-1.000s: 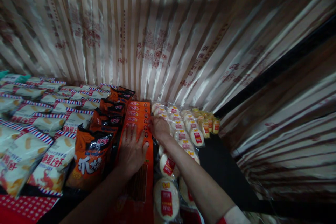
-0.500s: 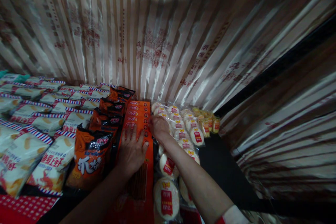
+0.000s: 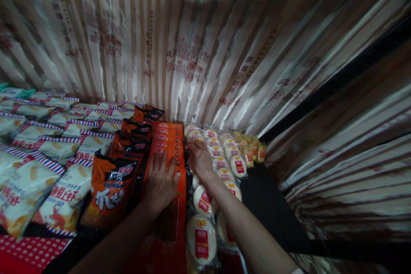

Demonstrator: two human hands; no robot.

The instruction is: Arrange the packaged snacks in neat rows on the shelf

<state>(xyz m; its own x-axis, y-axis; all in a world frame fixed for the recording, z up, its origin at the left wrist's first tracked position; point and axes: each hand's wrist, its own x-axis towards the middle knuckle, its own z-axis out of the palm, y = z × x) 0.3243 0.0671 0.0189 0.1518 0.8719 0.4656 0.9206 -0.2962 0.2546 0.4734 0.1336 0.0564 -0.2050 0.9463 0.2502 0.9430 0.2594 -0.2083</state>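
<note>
My left hand (image 3: 162, 186) lies flat with spread fingers on the overlapping row of orange snack packets (image 3: 165, 139), which have a long window showing brown sticks. Just to its right, my right hand (image 3: 201, 160) rests at the left edge of the clear-wrapped round white crackers (image 3: 202, 239) with red labels. Its fingers are loosely bent over the packs beside the orange row, and the fingertips are partly hidden. No item shows lifted in either hand.
Left of the orange row stand orange-and-black snack bags (image 3: 111, 192), then rows of white chip bags (image 3: 66, 192). Small yellow packs (image 3: 253, 152) sit at the back right on the black surface (image 3: 272, 205). A pleated curtain (image 3: 189, 43) hangs behind, with a dark bar (image 3: 321, 96) slanting at right.
My right hand has shifted slightly right, off the edge of the orange packets and onto the cracker packs. My left hand stays on the orange packets.
</note>
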